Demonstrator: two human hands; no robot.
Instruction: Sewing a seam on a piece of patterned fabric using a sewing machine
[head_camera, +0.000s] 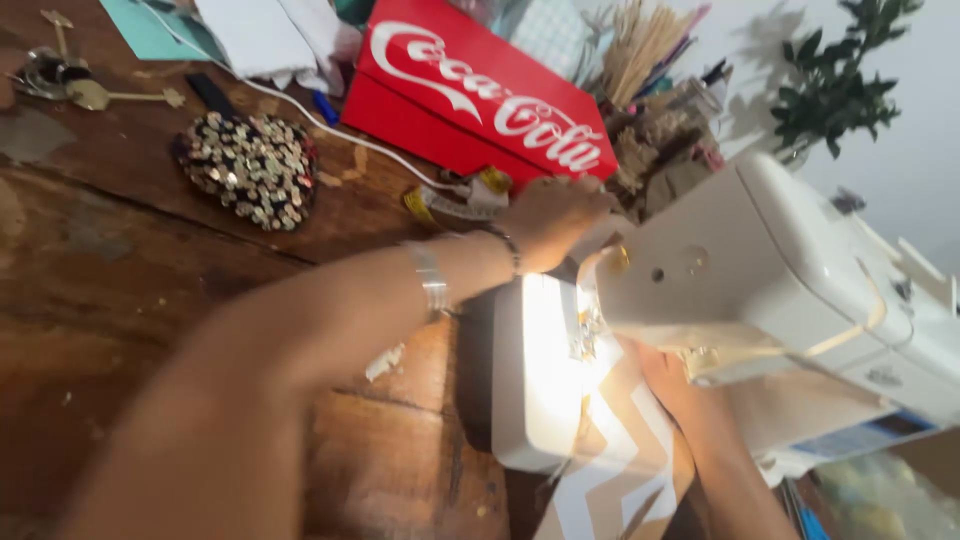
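White sewing machine (800, 270) on wooden tabletop (120, 300), chevron fabric (620, 460) lying under its head. Left hand (550, 215) reaches behind the head, fingers hidden; its grip cannot be told. Right hand (665, 375) lies flat and open on the fabric (partly under the machine). Red box (470, 90), closed, contents unseen.

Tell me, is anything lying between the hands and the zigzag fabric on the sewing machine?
Nothing visible does. The right hand rests directly on the zigzag fabric on the sewing machine bed. The left hand is behind the machine's head, apart from the fabric; its fingers are hidden.
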